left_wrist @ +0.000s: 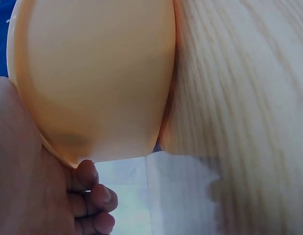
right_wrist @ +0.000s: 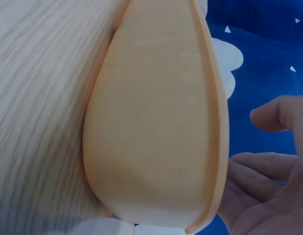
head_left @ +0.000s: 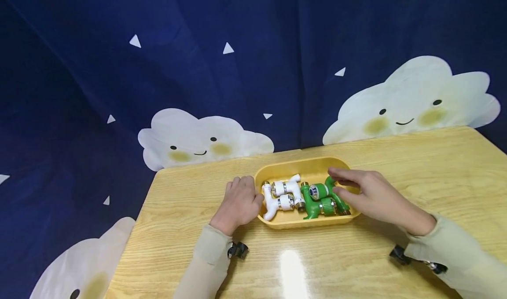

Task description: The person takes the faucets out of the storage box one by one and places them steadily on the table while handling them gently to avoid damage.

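A yellow plastic tray stands on the wooden table with taps lying in it. At its left end are two white taps, a nearer white tap and a farther white tap. Toward the right lie a nearer green tap and another green tap partly over it. My left hand grips the tray's left end, its fingers curled by the rim in the left wrist view. Over the right end hovers my right hand, fingers and thumb spread apart beside the green taps, holding nothing.
The light wooden table extends around the tray on all sides. Behind it hangs a dark blue curtain printed with white clouds and triangles. Dark wrist devices, such as a black clip, sit under both sleeves.
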The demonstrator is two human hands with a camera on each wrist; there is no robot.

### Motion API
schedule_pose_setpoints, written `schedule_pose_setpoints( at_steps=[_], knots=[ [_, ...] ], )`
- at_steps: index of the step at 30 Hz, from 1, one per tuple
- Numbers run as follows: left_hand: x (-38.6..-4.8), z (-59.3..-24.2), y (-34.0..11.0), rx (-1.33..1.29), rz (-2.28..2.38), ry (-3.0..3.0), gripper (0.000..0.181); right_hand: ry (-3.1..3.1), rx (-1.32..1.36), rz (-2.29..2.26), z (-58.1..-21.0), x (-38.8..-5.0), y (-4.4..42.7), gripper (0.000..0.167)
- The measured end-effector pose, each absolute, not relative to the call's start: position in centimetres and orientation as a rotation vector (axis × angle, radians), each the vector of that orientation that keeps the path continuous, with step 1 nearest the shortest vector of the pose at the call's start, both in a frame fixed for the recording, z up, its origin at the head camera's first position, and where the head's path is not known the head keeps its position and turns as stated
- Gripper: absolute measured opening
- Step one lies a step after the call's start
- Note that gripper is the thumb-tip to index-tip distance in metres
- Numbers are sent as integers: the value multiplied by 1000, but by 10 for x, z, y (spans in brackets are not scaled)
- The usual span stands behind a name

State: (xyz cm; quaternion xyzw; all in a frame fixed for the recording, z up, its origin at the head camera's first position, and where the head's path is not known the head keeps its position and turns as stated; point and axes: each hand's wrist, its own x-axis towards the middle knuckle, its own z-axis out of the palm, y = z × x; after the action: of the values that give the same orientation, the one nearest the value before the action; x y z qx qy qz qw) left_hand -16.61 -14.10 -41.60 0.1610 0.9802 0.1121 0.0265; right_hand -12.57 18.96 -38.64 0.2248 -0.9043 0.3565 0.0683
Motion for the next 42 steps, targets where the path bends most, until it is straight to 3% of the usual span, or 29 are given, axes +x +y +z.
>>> schedule_pose_setpoints(
  at_steps=[42],
  knots=[
    [-166,-419,-141,482,355,3030,18,-2938,738,653,-393,-144,170,44]
  ],
)
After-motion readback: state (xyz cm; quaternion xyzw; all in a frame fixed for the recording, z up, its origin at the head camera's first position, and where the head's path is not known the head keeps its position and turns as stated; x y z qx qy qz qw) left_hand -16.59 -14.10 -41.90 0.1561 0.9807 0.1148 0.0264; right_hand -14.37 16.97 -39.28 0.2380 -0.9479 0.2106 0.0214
